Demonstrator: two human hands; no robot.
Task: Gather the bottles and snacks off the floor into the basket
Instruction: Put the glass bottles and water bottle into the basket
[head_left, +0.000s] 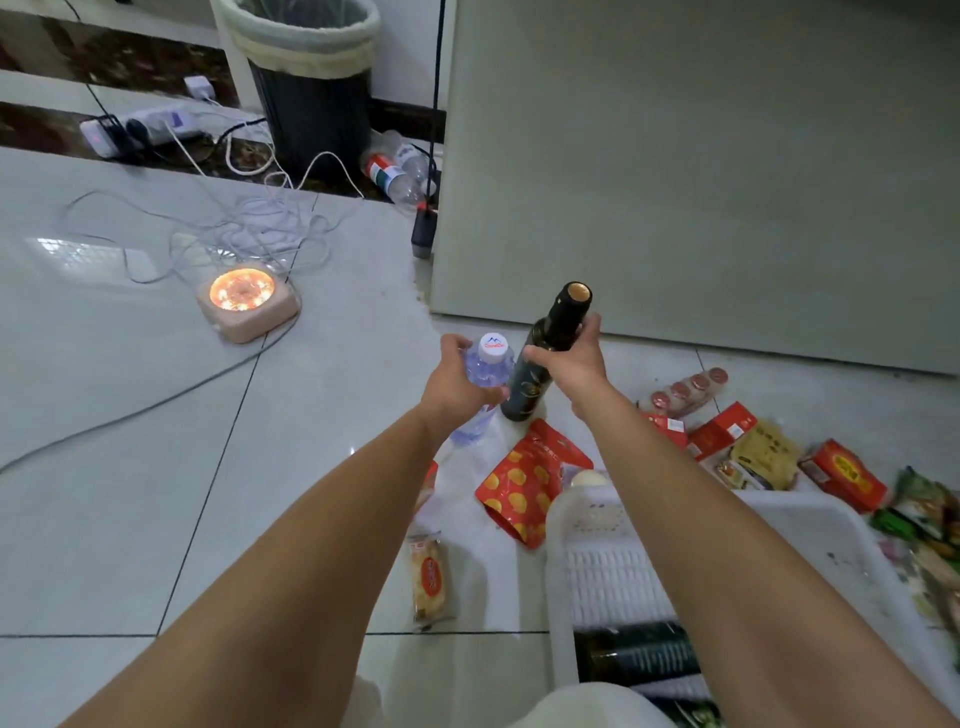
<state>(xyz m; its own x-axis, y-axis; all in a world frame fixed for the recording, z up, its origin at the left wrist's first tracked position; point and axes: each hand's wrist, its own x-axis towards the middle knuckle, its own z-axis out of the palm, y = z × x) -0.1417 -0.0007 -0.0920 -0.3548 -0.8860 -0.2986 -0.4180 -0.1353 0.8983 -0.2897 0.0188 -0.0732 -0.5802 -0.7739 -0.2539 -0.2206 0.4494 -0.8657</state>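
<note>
Two bottles: one in each hand, held side by side above the floor tiles, nearly touching.
Left grip: the left hand (457, 382) is wrapped around the shoulder of a clear water bottle (480, 387), white cap up and tilted toward the camera.
Right grip: the right hand (569, 364) is closed on the neck of a dark glass bottle (543, 364), which leans up and to the right, its base just above a red snack pouch (527, 486).
Basket: a white plastic basket (810, 525) sits below the right forearm, near the camera; a dark bottle (636, 657) already lies inside at its near end.
Loose snacks: red boxes (841, 480), a yellow packet (766, 454), a row of small red-capped bottles (688, 387) and green packets (930, 512) crowd the basket's far and right sides; a cracker packet (430, 577) lies left of it.
Edges: a grey cabinet panel (701, 171) stands close behind the hands.
Open room: bare floor (130, 493) to the left, with a glowing lamp (244, 301) and loose cables (234, 228) farther off.
</note>
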